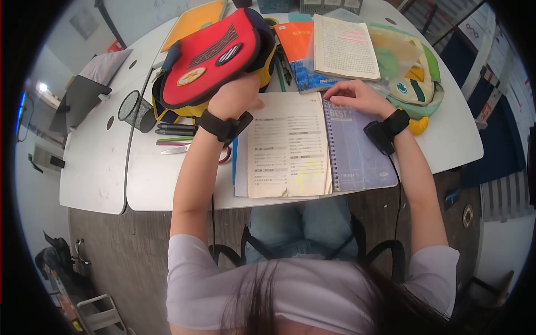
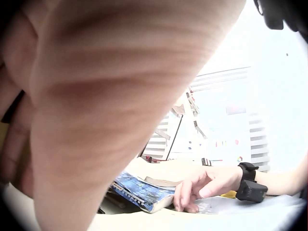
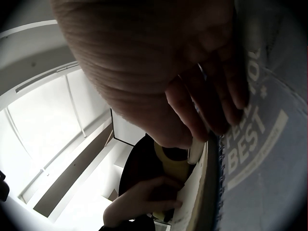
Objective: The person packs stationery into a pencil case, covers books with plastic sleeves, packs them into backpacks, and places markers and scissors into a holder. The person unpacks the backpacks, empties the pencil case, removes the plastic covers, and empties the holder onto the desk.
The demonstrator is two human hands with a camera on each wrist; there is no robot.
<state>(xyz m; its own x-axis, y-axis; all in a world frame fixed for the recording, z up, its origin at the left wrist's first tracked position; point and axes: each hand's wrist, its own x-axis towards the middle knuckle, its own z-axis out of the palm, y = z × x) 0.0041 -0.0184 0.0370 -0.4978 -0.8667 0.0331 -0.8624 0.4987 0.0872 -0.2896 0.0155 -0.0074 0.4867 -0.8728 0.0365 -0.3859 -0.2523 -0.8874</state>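
Note:
My left hand (image 1: 239, 97) is at the lower right edge of the red, yellow and navy bag (image 1: 215, 53), fingers curled against it and partly hidden. Seen from the right wrist, that hand (image 3: 139, 202) meets the bag's yellow and dark side. My right hand (image 1: 360, 97) rests, loosely bent, at the top of a purple spiral notebook (image 1: 363, 151); in its wrist view the fingers (image 3: 211, 103) lie over the notebook cover (image 3: 269, 168) and the page edges. Beside the notebook an open book (image 1: 290, 145) lies flat with printed pages showing.
Left of the book are scissors (image 1: 176, 150), pens (image 1: 177, 129) and a tipped mesh holder (image 1: 138, 111). Behind it lie a blue and orange book (image 1: 304, 50) and a worn booklet (image 1: 346, 47). A green and cream bag (image 1: 416, 84) stands at the right.

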